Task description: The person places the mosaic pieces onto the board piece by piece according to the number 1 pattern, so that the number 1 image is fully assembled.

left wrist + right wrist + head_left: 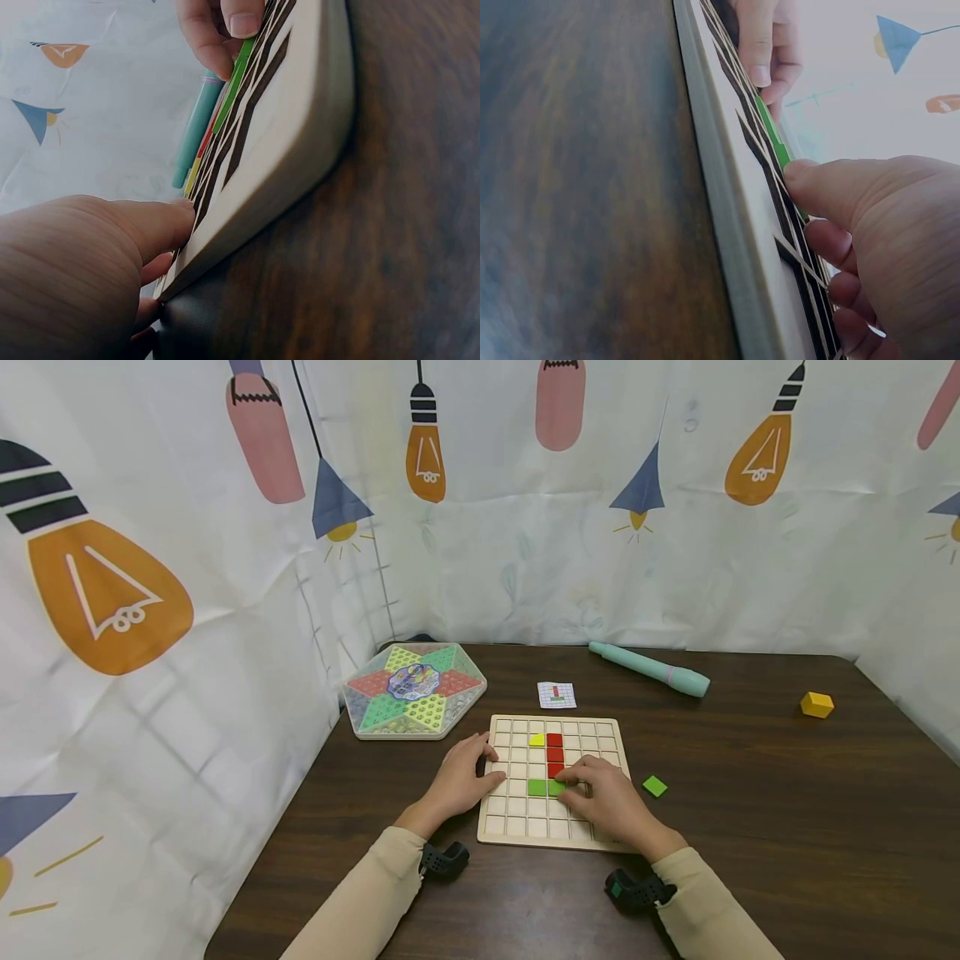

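Note:
A light wooden grid board (516, 827) lies on the dark table. At its left edge my left hand (461, 777) holds it, thumb on top and fingers along the side. My right hand (607, 797) is over the board's right half, thumb and fingertips curled at a green square tile (555, 787). Beside that tile sits another green tile (537, 787). Three red tiles (554, 755) form a column above, with a small yellow piece (537, 740) left of the top one. In the right wrist view, my thumb touches the green tile (781, 155).
A loose green tile (655, 787) lies right of the board. Behind the board are a small pattern card (557, 695) and a teal cylindrical case (648, 668). A hexagonal star-patterned box (416, 691) stands back left, a yellow block (817, 704) far right.

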`<action>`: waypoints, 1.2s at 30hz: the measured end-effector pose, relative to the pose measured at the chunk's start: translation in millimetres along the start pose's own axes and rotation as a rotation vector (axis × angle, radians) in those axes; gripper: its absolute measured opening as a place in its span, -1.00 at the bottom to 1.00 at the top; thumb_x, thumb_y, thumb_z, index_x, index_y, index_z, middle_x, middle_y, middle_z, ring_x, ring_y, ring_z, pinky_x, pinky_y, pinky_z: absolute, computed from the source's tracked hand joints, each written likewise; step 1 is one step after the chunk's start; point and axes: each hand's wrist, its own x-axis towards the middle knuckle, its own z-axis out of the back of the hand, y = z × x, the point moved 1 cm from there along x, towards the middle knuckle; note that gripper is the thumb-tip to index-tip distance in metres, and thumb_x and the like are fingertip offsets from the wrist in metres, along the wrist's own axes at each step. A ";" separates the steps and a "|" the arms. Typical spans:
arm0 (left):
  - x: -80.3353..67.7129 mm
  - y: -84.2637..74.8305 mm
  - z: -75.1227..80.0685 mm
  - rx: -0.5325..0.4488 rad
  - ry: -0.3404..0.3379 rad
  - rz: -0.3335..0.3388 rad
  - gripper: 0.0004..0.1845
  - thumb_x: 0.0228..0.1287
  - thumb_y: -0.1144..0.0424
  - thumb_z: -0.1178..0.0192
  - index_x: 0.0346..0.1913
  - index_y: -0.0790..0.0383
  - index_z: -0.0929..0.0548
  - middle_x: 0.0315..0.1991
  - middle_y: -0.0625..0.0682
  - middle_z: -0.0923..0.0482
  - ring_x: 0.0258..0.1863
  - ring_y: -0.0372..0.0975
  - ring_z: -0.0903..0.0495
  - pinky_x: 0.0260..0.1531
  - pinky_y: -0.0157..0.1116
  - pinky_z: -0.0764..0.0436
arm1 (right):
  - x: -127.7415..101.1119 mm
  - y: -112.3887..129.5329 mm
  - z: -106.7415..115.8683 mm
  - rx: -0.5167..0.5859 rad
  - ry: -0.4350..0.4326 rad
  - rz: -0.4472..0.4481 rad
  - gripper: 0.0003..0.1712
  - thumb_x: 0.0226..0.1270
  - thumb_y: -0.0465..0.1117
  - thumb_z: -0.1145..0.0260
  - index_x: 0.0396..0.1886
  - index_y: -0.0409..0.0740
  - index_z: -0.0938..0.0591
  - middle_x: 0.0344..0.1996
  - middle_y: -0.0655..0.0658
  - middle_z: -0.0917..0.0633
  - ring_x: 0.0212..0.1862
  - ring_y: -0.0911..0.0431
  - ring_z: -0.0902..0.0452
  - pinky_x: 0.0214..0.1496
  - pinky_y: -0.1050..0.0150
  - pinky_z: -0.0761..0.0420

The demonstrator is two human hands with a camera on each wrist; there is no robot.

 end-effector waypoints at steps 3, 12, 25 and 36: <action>0.0 0.0 0.1 0.001 -0.001 0.001 -0.81 0.29 0.13 -0.29 -0.15 0.12 -0.57 0.45 0.19 -0.23 0.48 0.05 -0.10 0.41 0.13 -0.08 | 0.0 0.2 -0.1 0.008 -0.001 -0.001 -0.76 0.16 -0.17 -0.50 -0.14 0.05 -0.75 -0.29 0.16 -0.61 -0.30 0.22 -0.43 -0.28 0.31 -0.47; -0.3 -1.0 0.7 0.000 -0.005 0.001 -0.82 0.29 0.14 -0.29 -0.16 0.12 -0.58 0.44 0.19 -0.24 0.47 0.06 -0.11 0.40 0.13 -0.09 | -0.4 0.2 0.1 0.016 0.001 -0.004 -0.78 0.17 -0.17 -0.49 -0.16 0.06 -0.74 -0.31 0.18 -0.59 -0.29 0.22 -0.43 -0.27 0.30 -0.48; -1.0 -1.5 2.0 -0.001 -0.007 -0.003 -0.81 0.29 0.14 -0.29 -0.15 0.13 -0.58 0.44 0.19 -0.25 0.47 0.04 -0.12 0.40 0.12 -0.10 | 0.0 0.5 0.3 0.037 0.011 -0.034 -0.80 0.19 -0.15 -0.48 -0.17 0.09 -0.74 -0.30 0.18 -0.60 -0.27 0.22 -0.44 -0.24 0.26 -0.50; 0.8 0.1 -0.2 0.012 -0.008 -0.008 -0.82 0.29 0.14 -0.30 -0.15 0.12 -0.58 0.43 0.20 -0.26 0.47 0.03 -0.13 0.41 0.10 -0.10 | 0.5 -1.0 6.3 0.082 0.017 -0.087 -0.83 0.25 -0.15 -0.43 -0.16 0.11 -0.74 -0.30 0.21 -0.62 -0.24 0.22 -0.48 -0.14 0.22 -0.55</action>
